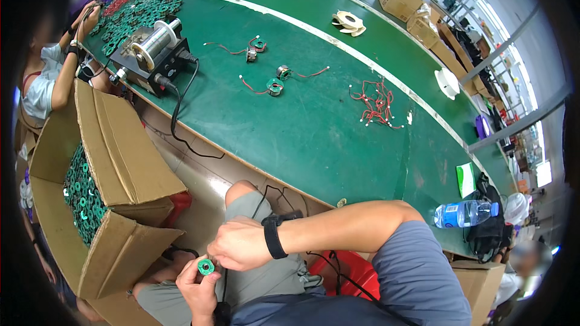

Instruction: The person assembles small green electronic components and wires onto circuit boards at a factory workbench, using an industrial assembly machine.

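Note:
Over my lap, my left hand [198,293] pinches a small motor part with a round green circuit board [206,267] that has a hole in its middle. My right hand [240,244], with a black band at the wrist, is closed right beside that part. Whatever its fingers grip is hidden behind the hand. On the green table ahead lie several similar motor parts [275,87] with red wires attached. Farther right, a tangle of loose red wires [377,104] with white connectors rests on the tabletop.
At left stands an open cardboard box [130,145] full of green round parts [83,196]. A solder-reel machine [151,51] with a black cable sits on the table near a green pile [142,15]. A co-worker's hands [89,19] are beyond. A water bottle [465,214] lies at right.

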A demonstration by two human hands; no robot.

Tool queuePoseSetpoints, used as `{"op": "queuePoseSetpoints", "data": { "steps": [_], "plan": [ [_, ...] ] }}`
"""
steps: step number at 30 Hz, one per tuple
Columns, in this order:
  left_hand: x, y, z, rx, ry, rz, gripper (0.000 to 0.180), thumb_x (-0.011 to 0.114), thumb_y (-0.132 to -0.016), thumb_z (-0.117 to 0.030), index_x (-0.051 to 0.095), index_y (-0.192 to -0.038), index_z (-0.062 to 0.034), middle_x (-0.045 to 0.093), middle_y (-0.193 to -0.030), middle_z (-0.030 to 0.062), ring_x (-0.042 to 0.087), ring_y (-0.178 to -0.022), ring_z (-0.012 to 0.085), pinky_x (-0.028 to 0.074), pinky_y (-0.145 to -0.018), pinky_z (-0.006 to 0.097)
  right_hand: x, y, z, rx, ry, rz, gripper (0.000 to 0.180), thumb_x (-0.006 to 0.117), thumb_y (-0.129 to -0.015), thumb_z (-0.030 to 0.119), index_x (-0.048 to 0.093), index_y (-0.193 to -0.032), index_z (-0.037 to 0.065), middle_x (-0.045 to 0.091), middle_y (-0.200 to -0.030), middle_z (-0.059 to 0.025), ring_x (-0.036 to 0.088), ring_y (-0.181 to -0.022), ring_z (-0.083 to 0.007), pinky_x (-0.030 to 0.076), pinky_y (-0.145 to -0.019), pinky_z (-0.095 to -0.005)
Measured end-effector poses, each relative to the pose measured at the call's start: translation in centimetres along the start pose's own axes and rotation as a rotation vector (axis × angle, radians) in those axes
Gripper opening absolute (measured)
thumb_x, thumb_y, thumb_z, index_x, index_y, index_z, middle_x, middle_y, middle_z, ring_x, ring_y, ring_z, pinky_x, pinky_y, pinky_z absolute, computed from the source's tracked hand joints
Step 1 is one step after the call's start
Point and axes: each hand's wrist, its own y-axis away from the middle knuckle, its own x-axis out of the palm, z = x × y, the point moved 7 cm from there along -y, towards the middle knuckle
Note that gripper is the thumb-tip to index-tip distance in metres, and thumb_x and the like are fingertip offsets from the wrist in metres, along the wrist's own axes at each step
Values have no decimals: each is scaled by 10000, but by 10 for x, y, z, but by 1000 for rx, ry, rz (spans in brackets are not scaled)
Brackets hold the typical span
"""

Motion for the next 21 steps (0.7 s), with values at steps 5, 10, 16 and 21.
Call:
{"op": "queuePoseSetpoints", "data": {
  "steps": [5, 10, 16, 21],
  "plan": [
    [0, -2, -5, 13, -40, 5, 393, 838, -738, -99, 698, -1067, 63, 618, -852, 3, 551, -771, 69, 444, -655, 205, 7, 4, 10, 1, -50, 61, 128, 616, -764, 152, 654, -696, 51, 634, -643, -193, 629, -637, -422, 486, -564, -517],
    [-1, -1, 4, -28, 55, -35, 399, 834, -735, -80, 693, -1078, 67, 620, -860, 9, 561, -780, 75, 464, -673, 212, 2, 1, 1, 28, 140, 58, 134, 602, -817, 153, 620, -731, 52, 627, -647, -183, 606, -609, -410, 473, -550, -507],
    [-4, -1, 0, -31, 66, -50, 420, 840, -723, -70, 684, -1082, 80, 656, -905, 39, 611, -812, 104, 505, -712, 237, -3, -2, -1, 65, 119, 12, 130, 612, -777, 146, 648, -697, 49, 639, -656, -197, 627, -646, -428, 486, -572, -526],
    [-2, 2, -3, -16, 48, -25, 407, 834, -727, -62, 686, -1079, 76, 632, -889, 27, 580, -799, 94, 481, -697, 229, -4, -1, 2, 11, -23, 22, 128, 607, -784, 144, 640, -711, 44, 624, -638, -182, 612, -622, -415, 480, -560, -509]
  ]
}}
